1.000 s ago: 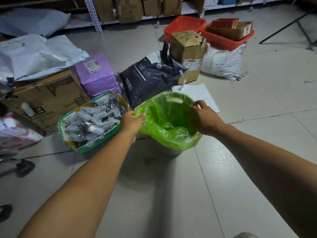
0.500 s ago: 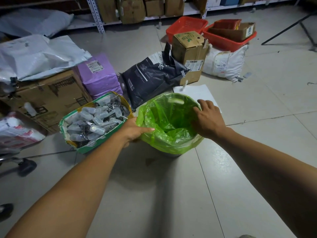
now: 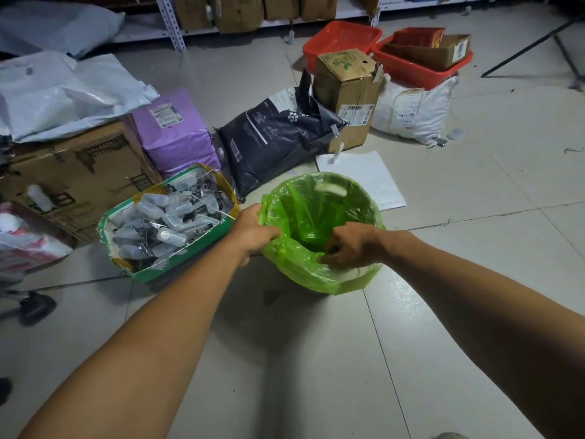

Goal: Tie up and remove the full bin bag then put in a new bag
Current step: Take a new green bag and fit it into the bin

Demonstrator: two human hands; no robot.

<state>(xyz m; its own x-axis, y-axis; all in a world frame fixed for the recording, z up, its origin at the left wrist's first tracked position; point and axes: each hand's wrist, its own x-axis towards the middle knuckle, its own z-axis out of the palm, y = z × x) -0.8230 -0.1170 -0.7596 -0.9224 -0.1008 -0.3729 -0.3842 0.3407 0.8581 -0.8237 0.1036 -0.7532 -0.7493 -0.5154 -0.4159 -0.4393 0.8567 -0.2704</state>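
left grip [image 3: 253, 231]: pinches green bag [image 3: 319, 217] rim, bin's left edge | right grip [image 3: 349, 247]: fingers curled on near rim film | bag between grips, lining bin on floor [image 3: 285, 359] | box of vials [image 3: 167, 223] just left

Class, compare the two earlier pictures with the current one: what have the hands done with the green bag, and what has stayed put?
The right hand moved from the far right rim round to the near rim and now pinches the green bag there. The left hand keeps its grip on the left rim. The bin, and the boxes and parcels around it, have not moved.
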